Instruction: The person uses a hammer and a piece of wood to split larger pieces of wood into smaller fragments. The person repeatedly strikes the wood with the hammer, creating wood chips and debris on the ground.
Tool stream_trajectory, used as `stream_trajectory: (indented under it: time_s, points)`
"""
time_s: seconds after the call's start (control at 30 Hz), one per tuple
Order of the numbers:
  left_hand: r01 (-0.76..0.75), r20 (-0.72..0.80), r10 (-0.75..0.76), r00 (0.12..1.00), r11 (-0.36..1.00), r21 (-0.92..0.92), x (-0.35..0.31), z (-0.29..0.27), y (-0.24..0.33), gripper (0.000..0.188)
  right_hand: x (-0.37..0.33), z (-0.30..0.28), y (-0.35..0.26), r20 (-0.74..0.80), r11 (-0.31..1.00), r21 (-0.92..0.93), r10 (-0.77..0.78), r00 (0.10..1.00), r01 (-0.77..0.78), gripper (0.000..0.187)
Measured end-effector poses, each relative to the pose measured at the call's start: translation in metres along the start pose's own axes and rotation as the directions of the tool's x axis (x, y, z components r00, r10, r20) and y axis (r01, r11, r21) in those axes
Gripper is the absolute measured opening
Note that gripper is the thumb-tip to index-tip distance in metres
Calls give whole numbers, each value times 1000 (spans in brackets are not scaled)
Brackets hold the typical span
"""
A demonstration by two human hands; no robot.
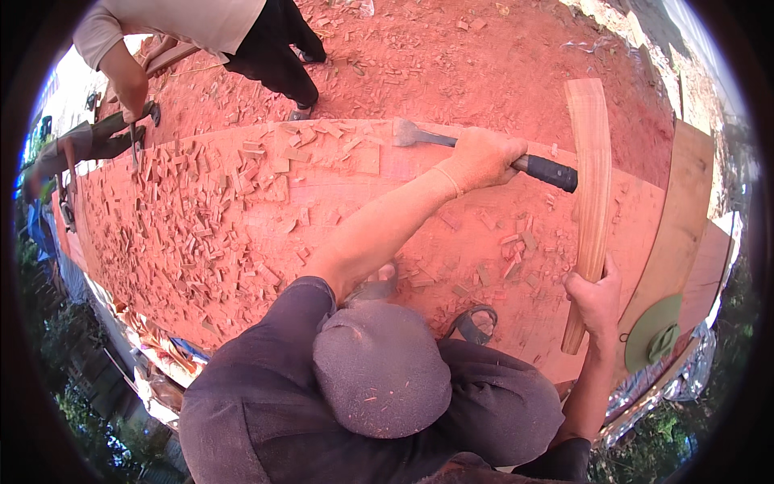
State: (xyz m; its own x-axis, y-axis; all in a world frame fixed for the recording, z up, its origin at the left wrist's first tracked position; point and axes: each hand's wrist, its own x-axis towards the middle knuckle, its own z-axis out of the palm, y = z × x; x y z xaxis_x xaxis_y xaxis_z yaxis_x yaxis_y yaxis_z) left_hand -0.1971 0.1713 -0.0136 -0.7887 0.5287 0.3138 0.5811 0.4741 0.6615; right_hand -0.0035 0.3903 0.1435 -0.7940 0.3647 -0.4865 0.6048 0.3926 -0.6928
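From my end of the feed, the left hand (486, 156) is up around the top centre of the frame, fist wrapped snugly around a chisel (548, 171). Its flat metal blade points left, and the black-wrapped butt end pokes out to the right. The right hand (595, 300) is at right of centre, fingers closed on the lower part of a long wooden club (592, 153) standing nearly straight up in my picture. The club's edge sits right by the chisel's butt, but I honestly can't tell if they're touching.

Under it all is a big reddish wooden slab (347, 210), littered with wood chips (189, 238), thickest on the left. Sandalled foot (474, 324) just below centre. Far right has a pale plank (677, 202) with a round green thing (655, 332) near its lower end. Upper left, a co-worker (173, 32) in a light shirt grips some tool.
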Motion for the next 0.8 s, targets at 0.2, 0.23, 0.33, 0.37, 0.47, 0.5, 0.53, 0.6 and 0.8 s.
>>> stream_trajectory:
  time_s: [0.2,0.23,0.33,0.37,0.47,0.5,0.53,0.6,0.8]
  points:
    - [33,-94,-42,995,995,-95,0,-15,-1,17,2,-59,-71,-363,862,503,141,921,67,29]
    - [42,-68,-48,997,995,-96,2,-17,-1,17,11,-55,-82,-358,821,544,43,933,171,28]
    - [66,-53,-72,996,993,-95,5,-18,0,16,31,-22,-88,-387,790,578,43,921,206,27]
    - [61,-74,-69,995,993,-100,7,-18,-2,15,28,-1,-76,-364,837,530,84,928,132,26]
    - [99,-71,-105,992,992,-80,8,-16,-4,15,10,19,-42,-9,997,-16,77,997,-77,24]
    - [116,-53,-119,991,991,-61,9,-15,-6,15,6,17,-36,11,990,28,140,990,-141,24]
    - [105,-73,-109,991,993,-59,10,-15,-8,15,1,10,-32,-10,980,89,179,984,-177,24]
    - [100,-62,-103,993,994,-53,10,-13,-10,15,0,-7,-36,-88,968,225,137,987,-114,23]
    - [144,8,-143,990,989,-47,17,-12,-12,13,32,-2,-66,-365,796,590,113,924,136,22]
